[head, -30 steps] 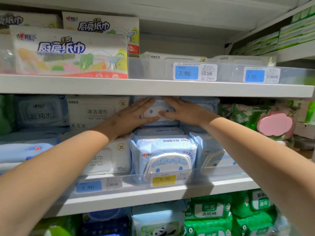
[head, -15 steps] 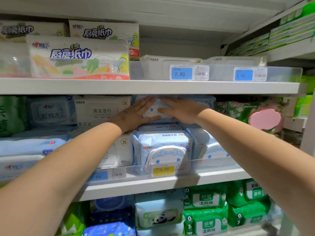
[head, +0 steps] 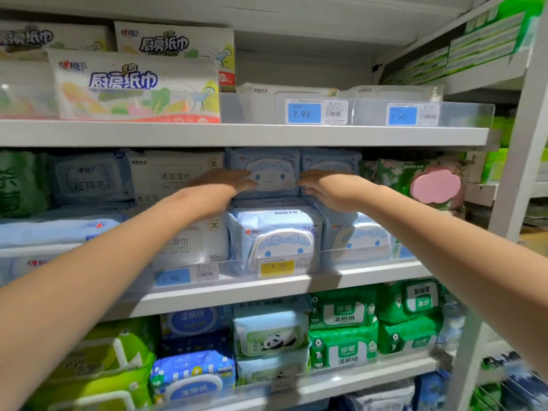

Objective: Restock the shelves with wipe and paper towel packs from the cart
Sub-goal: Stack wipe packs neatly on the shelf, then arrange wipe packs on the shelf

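Both arms reach up to the mid shelf (head: pixel 267 292). The task's thing, a blue wipe pack (head: pixel 268 173) w/ a cartoon face on its lid, stands upright in the upper row of that shelf, just under the top shelf (head: pixel 237 133).

L hand (head: pixel 225 182) lies flat on the pack's left front, fingers straight and together, tips near the face print. R hand (head: pixel 323 185) touches the pack's right edge, fingers pointing left and fairly straight, thumb below them. It's a bit blurred, but nothing looks pinched.

A 2nd blue pack (head: pixel 329 163) stands touching it on the right, partly behind the R hand. Below sits a lower blue pack (head: pixel 275 238) w/ a white lid, behind a yellow 9.90 tag (head: pixel 277 266). Left of the held pack is a white wipe pack (head: pixel 175 176). Far right is a floral pack w/ pink lid (head: pixel 436 185).

On the top shelf, a kitchen paper towel pack (head: pixel 133 87) sits at left, and a blue 7.90 tag (head: pixel 304 114) at center. On the shelf below, green packs (head: pixel 341 318) are stacked at right.
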